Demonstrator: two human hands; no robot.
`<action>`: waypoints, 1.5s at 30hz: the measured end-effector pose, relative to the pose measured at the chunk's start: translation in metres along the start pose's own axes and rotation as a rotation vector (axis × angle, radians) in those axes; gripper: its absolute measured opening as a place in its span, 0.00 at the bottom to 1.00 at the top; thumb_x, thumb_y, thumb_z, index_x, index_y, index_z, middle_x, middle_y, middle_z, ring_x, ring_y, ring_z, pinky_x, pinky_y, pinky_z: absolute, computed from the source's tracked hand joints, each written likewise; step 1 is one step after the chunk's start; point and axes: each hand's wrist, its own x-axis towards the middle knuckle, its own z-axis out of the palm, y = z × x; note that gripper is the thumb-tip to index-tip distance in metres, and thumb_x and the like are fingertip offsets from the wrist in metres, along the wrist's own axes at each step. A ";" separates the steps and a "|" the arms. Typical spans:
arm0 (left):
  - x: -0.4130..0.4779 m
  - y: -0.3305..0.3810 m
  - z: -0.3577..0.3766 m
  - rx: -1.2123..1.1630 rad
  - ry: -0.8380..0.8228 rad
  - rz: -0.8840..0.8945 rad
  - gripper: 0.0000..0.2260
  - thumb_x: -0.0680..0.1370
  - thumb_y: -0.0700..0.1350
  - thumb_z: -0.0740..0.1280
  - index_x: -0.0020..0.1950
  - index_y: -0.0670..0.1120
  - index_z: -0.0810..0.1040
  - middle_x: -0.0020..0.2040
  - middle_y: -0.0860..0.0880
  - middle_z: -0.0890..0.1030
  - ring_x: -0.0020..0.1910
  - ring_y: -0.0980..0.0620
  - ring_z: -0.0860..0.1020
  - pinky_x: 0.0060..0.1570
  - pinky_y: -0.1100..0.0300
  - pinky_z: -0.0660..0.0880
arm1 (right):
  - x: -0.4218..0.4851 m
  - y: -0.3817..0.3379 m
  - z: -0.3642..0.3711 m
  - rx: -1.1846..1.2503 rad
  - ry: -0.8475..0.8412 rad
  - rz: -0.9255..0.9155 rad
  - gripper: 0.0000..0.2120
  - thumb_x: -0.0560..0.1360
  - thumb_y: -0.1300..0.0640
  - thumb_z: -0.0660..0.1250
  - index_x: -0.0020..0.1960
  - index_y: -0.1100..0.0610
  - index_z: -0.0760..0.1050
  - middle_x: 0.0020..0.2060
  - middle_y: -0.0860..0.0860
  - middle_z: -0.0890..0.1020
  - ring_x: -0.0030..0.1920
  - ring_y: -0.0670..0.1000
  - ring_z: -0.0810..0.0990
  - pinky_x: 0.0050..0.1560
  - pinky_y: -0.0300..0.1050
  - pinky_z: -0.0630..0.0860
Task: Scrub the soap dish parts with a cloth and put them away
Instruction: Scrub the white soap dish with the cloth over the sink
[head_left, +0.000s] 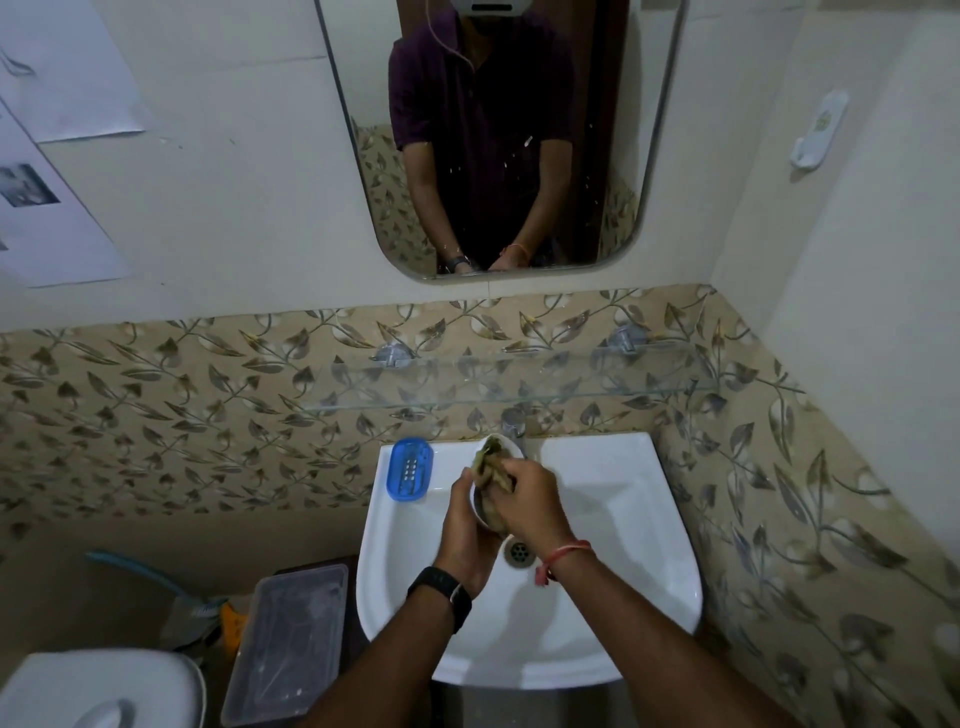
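Over the white sink (613, 582), my left hand (465, 530) grips a white oval soap dish part (506, 446) from its left side, tilted on edge. My right hand (524, 499) presses a crumpled greenish-brown cloth (491, 470) into the white part's hollow. Most of that part is hidden behind the cloth and my fingers. A blue soap dish part (409, 470) with small drain holes lies flat on the sink's back left corner, apart from both hands.
A tap (514, 422) stands at the sink's back edge, with a glass shelf (571, 379) and mirror (493, 135) above. The drain (518, 552) lies below my hands. A clear plastic box (288, 639) and a white cistern lid (98, 688) sit left of the sink.
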 end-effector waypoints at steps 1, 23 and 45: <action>0.001 0.002 -0.001 0.005 0.007 -0.001 0.24 0.83 0.61 0.55 0.60 0.48 0.85 0.62 0.41 0.84 0.60 0.47 0.84 0.55 0.51 0.79 | -0.001 0.002 -0.003 -0.065 -0.113 -0.013 0.04 0.73 0.60 0.70 0.43 0.54 0.84 0.34 0.46 0.83 0.36 0.38 0.80 0.39 0.35 0.77; -0.005 0.009 0.007 0.175 -0.077 0.032 0.22 0.85 0.58 0.55 0.70 0.48 0.77 0.65 0.43 0.83 0.66 0.45 0.80 0.69 0.46 0.73 | 0.017 -0.001 -0.001 0.226 0.314 0.433 0.11 0.71 0.59 0.70 0.32 0.62 0.78 0.31 0.55 0.81 0.35 0.55 0.79 0.40 0.50 0.80; -0.012 0.007 0.002 0.157 -0.053 -0.045 0.25 0.84 0.61 0.54 0.71 0.46 0.76 0.65 0.42 0.82 0.66 0.45 0.80 0.68 0.47 0.74 | 0.002 0.008 -0.017 0.167 -0.208 0.284 0.07 0.75 0.60 0.69 0.46 0.62 0.83 0.44 0.59 0.86 0.48 0.56 0.86 0.53 0.57 0.83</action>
